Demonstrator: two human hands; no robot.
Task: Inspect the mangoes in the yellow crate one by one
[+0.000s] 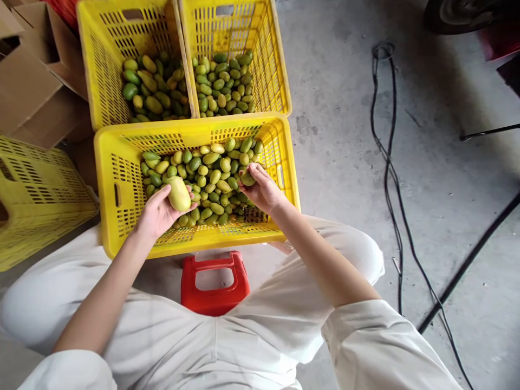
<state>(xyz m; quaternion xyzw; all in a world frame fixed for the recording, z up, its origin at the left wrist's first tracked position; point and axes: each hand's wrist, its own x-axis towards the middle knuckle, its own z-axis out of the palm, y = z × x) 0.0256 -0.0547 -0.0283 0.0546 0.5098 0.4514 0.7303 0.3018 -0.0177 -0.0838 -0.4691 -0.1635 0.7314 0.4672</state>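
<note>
My left hand [153,216] is closed around a large, pale yellow-green oval fruit [179,194], held above the left half of the front yellow crate [106,179]. Over the crate's right half, my right hand [265,190] grips a smaller, darker green fruit [247,178] between thumb and fingers. Below both hands lies a layer of small oval fruits [214,177], some green and some yellowish. Their exact kind I cannot make out. Part of the pile is hidden behind my hands.
Behind the front crate, a back left crate [90,81] and a back right crate [280,76] hold similar fruits. Another yellow crate [44,203] and cardboard boxes [30,89] are at left. A red plastic stool [214,300] shows between my legs. Black cables [388,154] cross the concrete floor.
</note>
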